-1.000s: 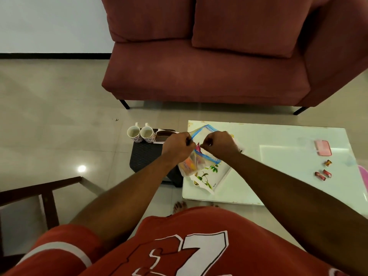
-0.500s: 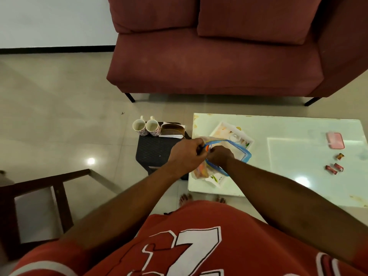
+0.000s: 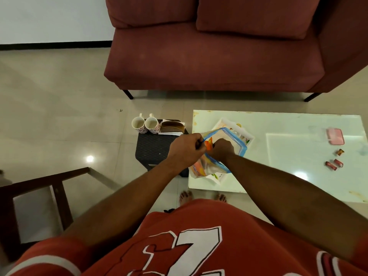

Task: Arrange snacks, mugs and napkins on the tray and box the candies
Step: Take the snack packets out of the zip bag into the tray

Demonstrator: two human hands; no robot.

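Over the glossy white table (image 3: 288,124), left hand (image 3: 184,149) pinching the crinkly blue-rimmed plastic bag (image 3: 229,136), right hand (image 3: 222,149) seemingly inside, grip unclear.

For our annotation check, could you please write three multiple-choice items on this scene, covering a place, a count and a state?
1. Where do the mugs stand?
A. on the white table
B. on the dark stool
C. on the sofa

2. How many wrapped candies lie loose on the table?
A. one
B. three
C. six

3. What is the right hand doing?
A. reaching inside the zip bag
B. lying flat on the table
C. holding a mug

Answers:
1 B, both mugs sit at the stool's far edge beside the napkin holder.
2 B, two red ones and one orange one lie near the pink box.
3 A, it is in the bag's blue-edged mouth while the left hand grips the bag's edge.
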